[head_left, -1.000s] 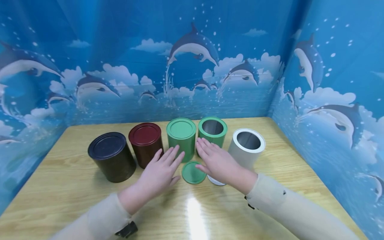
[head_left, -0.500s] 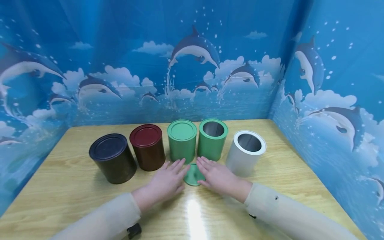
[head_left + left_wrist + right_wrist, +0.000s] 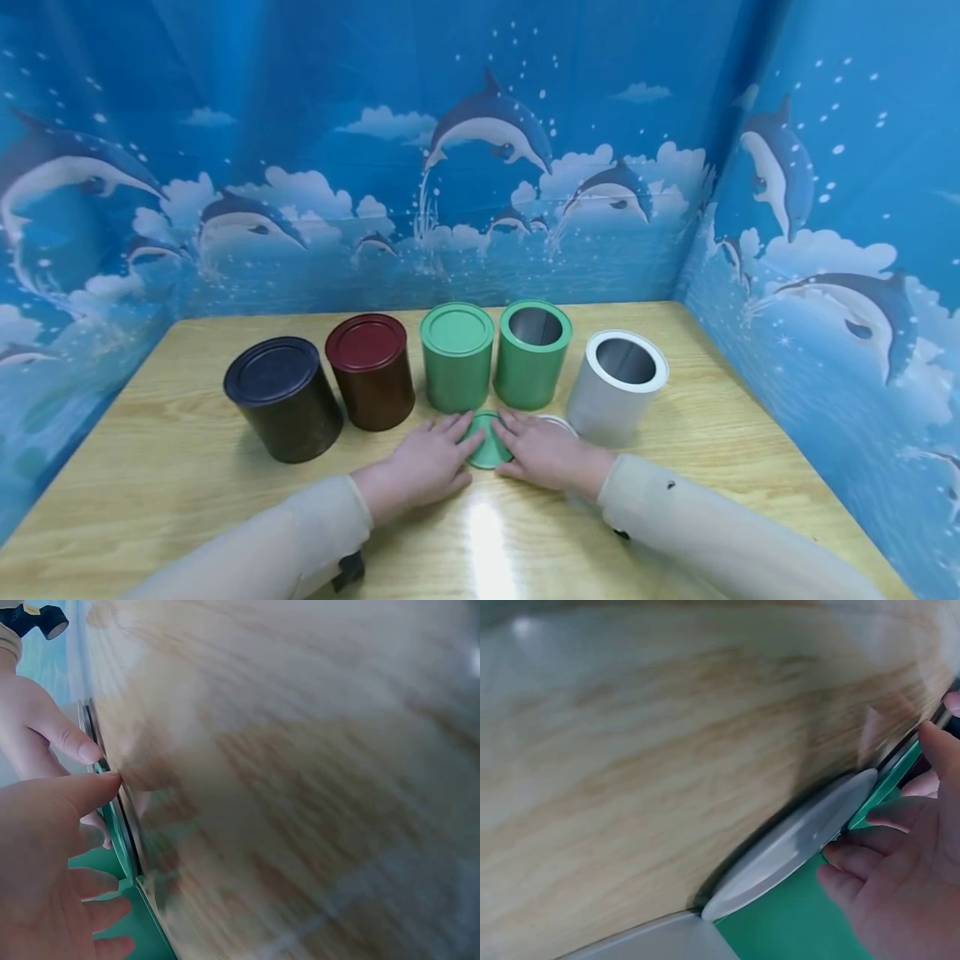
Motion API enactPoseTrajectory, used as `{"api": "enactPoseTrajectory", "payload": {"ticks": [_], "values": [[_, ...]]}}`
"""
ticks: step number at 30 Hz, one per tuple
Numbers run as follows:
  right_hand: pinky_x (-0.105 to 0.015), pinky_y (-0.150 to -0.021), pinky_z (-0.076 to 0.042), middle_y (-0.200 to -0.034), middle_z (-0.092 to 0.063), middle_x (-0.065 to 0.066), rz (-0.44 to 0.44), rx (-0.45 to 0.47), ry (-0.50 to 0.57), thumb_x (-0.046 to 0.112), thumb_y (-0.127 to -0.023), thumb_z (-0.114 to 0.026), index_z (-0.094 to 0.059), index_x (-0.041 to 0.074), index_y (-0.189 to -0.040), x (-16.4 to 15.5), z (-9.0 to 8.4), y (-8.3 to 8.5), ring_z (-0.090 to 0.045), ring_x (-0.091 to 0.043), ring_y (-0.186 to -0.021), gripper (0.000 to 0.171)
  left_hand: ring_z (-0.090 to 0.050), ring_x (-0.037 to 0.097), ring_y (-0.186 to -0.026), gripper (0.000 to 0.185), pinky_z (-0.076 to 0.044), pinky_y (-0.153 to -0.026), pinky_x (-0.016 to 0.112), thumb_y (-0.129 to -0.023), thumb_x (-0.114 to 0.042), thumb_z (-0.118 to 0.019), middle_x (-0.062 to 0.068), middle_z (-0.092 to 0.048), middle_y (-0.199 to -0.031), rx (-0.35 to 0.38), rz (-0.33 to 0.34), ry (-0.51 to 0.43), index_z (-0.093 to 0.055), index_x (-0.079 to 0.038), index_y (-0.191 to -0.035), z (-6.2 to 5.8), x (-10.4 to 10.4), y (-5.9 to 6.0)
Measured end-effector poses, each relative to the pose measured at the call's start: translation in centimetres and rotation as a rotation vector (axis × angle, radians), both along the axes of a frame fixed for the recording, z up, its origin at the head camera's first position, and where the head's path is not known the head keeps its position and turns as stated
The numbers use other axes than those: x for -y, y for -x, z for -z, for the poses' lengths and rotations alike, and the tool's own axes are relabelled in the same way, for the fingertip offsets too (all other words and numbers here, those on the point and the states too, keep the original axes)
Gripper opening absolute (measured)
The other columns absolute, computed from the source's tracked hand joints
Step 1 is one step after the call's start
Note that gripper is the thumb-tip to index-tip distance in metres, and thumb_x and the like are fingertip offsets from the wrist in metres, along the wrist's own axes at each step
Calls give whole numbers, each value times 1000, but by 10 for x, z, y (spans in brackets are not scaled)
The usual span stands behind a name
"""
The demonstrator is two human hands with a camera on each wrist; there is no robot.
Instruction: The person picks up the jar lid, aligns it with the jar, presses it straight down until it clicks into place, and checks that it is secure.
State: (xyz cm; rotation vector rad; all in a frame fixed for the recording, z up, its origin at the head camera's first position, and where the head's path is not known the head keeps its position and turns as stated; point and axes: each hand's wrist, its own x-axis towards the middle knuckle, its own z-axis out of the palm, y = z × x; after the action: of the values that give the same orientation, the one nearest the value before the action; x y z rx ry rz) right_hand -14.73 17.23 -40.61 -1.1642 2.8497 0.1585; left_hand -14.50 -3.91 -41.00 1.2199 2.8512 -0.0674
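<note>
Green lid [image 3: 489,442], flat on the surface [image 3: 225,533], between left hand [image 3: 429,462] and right hand [image 3: 545,452]; grip loosely spread on each side, at opposite edges. Probably best lifted level, with even pressure from both sides, clear of the white lid [image 3: 791,844] just beside; beyond, lidded green can [image 3: 456,371] and lidless green can [image 3: 531,371].

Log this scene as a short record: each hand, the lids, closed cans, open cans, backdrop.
Left hand: at the left side of the green lid
Right hand: at its right side
White lid: partly hidden by the right hand in the head view
Closed cans: black can, red can, left green can
Open cans: right green can, white can
Backdrop: blue, dolphin print
</note>
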Motion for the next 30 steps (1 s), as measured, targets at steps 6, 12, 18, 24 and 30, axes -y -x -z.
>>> {"api": "enactPoseTrajectory", "payload": {"ticks": [6,12,18,24,30], "values": [[-41,-100,-39,-140,-40,-24,-24,3,12,45,-92,-53,-47,-3,-134,2,2,-2,-43,-33,-126,65,-42,34,-126,57,-39,-98,50,-92,-43,-53,17,-36,-145,5,13,-1,-46,-13,-140,-1,1,-2],[-39,-103,-36,-143,-36,-23,-23,57,32,45,-93,-52,-45,-3,-136,6,-1,-7,-39,-32,-129,65,-42,39,-125,55,-40,-97,49,-94,-42,-51,10,-35,-147,51,38,-7,-44,-15,-141,2,4,-3],[-37,-100,-39,-143,-34,-25,-35,85,67,41,-94,-52,-42,-4,-137,8,-2,-9,-42,-32,-127,63,-42,42,-124,51,-39,-98,48,-96,-39,-48,5,-40,-145,15,120,9,-45,-12,-140,5,5,-3],[-37,-97,-42,-143,-33,-25,-22,135,113,39,-95,-51,-42,-4,-137,6,-2,-10,-45,-32,-124,62,-40,41,-125,49,-37,-101,47,-98,-38,-44,4,-40,-144,-7,145,-27,-46,-11,-139,7,9,-3],[-38,-95,-44,-142,-35,-25,-32,105,144,39,-95,-50,-43,-7,-135,2,-11,-14,-47,-32,-122,61,-40,36,-127,48,-32,-105,44,-98,-37,-44,5,-41,-142,-83,202,-72,-46,-10,-138,0,11,-5]]}}
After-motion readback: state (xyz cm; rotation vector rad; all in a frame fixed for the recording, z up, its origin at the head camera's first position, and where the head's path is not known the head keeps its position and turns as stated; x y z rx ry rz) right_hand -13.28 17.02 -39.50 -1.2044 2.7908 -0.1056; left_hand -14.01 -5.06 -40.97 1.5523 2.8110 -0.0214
